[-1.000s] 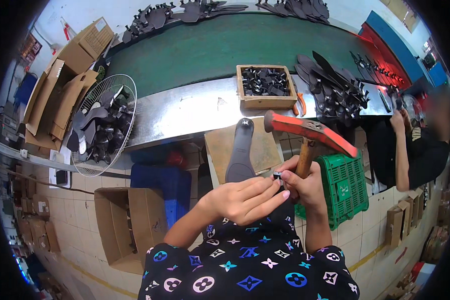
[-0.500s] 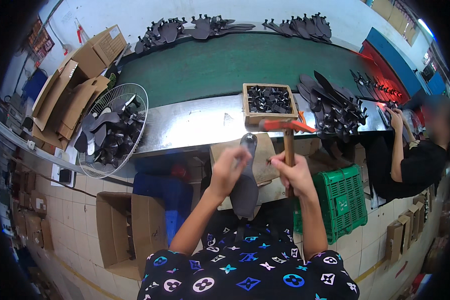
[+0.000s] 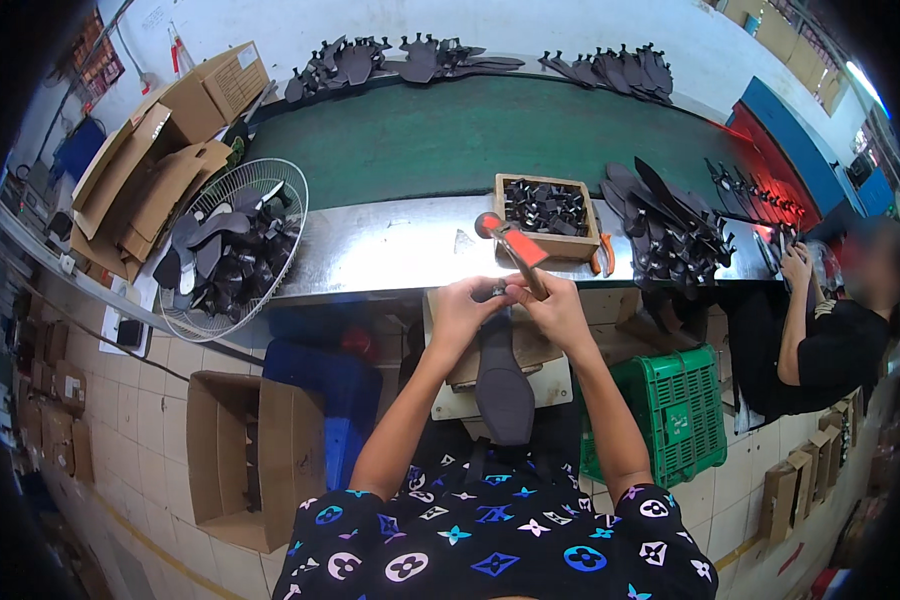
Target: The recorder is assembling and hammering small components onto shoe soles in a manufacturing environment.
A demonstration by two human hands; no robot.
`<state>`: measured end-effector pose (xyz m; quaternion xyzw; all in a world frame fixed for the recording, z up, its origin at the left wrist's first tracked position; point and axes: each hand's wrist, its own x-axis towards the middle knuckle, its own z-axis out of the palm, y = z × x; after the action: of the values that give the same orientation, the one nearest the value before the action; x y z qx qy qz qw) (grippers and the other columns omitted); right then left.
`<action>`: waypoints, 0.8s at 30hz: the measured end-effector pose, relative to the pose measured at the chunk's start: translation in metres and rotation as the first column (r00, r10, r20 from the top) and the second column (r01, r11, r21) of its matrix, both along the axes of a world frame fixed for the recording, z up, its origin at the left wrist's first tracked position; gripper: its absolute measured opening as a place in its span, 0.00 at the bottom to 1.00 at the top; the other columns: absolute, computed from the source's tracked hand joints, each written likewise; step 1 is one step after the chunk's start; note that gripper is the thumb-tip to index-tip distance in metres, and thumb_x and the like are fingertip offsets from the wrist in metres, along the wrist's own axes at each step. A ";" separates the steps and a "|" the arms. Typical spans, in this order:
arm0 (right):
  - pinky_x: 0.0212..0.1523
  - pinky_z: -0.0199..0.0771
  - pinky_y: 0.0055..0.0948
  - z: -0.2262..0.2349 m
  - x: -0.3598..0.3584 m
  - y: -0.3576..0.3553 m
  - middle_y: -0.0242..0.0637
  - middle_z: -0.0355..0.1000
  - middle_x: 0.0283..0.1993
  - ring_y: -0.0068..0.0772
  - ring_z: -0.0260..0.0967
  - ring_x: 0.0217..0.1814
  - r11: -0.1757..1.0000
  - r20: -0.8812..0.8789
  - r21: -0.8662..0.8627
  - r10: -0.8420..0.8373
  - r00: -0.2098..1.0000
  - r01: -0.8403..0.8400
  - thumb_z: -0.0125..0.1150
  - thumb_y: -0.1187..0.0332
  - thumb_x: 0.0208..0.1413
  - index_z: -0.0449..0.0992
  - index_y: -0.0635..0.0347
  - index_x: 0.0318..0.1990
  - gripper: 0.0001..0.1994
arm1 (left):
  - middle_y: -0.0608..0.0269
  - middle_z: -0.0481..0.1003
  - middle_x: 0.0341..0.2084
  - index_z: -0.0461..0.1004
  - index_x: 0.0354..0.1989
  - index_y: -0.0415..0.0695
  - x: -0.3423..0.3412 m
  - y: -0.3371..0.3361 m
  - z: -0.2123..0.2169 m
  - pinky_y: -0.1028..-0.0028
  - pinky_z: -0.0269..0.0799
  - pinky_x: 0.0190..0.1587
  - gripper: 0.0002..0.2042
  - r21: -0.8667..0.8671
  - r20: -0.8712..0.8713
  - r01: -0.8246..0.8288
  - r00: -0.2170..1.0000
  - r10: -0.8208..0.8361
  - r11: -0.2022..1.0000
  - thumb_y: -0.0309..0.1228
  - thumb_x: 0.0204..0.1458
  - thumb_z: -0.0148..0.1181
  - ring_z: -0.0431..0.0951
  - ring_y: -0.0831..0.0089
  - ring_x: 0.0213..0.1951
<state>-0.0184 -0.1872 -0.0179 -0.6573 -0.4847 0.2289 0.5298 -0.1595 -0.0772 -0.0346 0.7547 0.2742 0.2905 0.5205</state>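
A dark grey shoe sole (image 3: pixel 505 390) lies lengthwise before me on a block, its wide end toward my body. Over its narrow far end my two hands meet. The fingers of my left hand (image 3: pixel 463 318) are bent and closed around something small and dark there that I cannot make out. My right hand (image 3: pixel 562 318) keeps a hammer (image 3: pixel 522 246) in its grip, the orange head tilted up toward the bench. Its thumb and forefinger reach to the same spot beside the left fingertips; whether they pinch anything small is hidden.
A wooden box (image 3: pixel 548 250) of small black heel pieces stands on the metal bench edge, orange-handled pliers (image 3: pixel 603 256) beside it. Soles with heels pile up (image 3: pixel 670 225) to its right. A wire basket (image 3: pixel 295 250), green crate (image 3: pixel 678 415) and cardboard box (image 3: pixel 295 460) flank me. A co-worker (image 3: pixel 820 320) sits right.
My left hand has come down to the sole's narrow end, and my right hand has moved left to meet it. The hammer head has swung left and tilted.
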 end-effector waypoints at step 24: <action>0.43 0.73 0.33 0.010 -0.020 -0.001 0.47 0.75 0.40 0.44 0.75 0.41 0.985 0.331 0.172 -0.034 0.943 -0.024 0.64 0.78 0.49 0.78 0.65 0.43 0.12 | 0.50 0.81 0.33 0.81 0.42 0.38 -0.011 0.007 -0.017 0.66 0.75 0.40 0.14 0.239 0.079 -0.027 0.997 0.008 0.971 0.28 0.46 0.70 0.82 0.62 0.35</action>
<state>-0.0381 -0.1880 -0.0076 -0.6392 -0.5836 0.0701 0.4959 -0.1701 -0.0698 -0.0512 0.7979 0.2233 0.3550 0.4329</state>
